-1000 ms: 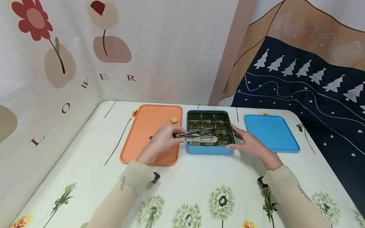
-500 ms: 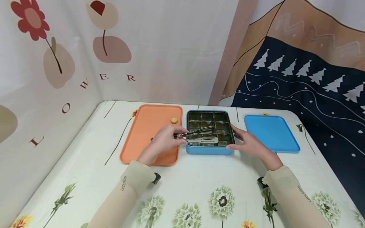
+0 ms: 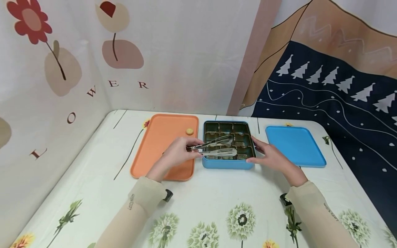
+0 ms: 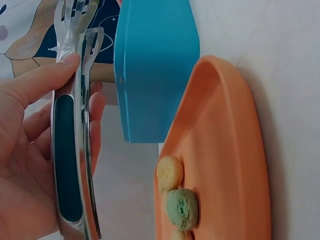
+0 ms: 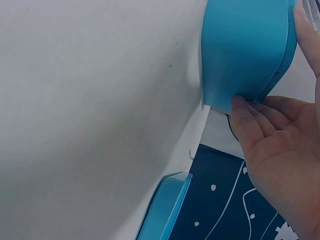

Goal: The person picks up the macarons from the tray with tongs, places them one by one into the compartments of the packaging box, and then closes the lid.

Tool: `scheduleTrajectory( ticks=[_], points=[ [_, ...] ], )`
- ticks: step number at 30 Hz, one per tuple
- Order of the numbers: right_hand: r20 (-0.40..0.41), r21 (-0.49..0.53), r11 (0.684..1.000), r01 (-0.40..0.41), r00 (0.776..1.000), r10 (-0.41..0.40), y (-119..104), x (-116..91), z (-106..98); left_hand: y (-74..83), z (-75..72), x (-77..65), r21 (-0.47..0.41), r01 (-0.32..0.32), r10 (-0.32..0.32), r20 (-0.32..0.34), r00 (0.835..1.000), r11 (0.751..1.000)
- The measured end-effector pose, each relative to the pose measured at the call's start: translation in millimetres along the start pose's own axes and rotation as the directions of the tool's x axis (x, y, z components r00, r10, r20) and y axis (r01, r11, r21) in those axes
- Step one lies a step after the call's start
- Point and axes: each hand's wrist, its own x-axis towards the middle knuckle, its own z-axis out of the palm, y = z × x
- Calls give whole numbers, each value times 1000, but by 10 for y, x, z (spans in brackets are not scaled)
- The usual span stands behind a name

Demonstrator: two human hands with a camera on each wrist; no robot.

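Note:
My left hand (image 3: 180, 150) holds metal serving tongs (image 3: 221, 152) between thumb and fingers, their arms apart and their tips over the blue box (image 3: 227, 164). Close up in the left wrist view, the thumb lies on the tongs (image 4: 67, 155), which have a dark inset handle. A black insert with square compartments (image 3: 226, 127) fills the box. At the box's right side, my right hand (image 3: 268, 153) grips it, thumb near the front corner and fingers along the side. Macarons, one yellow (image 4: 170, 172) and one green (image 4: 183, 209), lie on the orange tray (image 3: 161, 127) beneath the left hand.
A blue lid-like tray (image 3: 294, 145) lies right of the box. The orange tray stands close to the box's left side, with a yellow macaron (image 3: 189, 131) near its far right. A flower-print cloth (image 3: 204, 203) covers the table; printed curtains hang behind.
The tongs' upper arm has risen away from the lower one, so the gap between their tips is wider. My right hand and the box stay in place.

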Motion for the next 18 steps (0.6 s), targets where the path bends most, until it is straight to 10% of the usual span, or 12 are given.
scheduleTrajectory(
  ticks=[18],
  points=[
    [-4,6,1000,-17,1000,17,4,-8,12,-78,-304,-285,15,-34,35,-69,997,999]
  ],
)
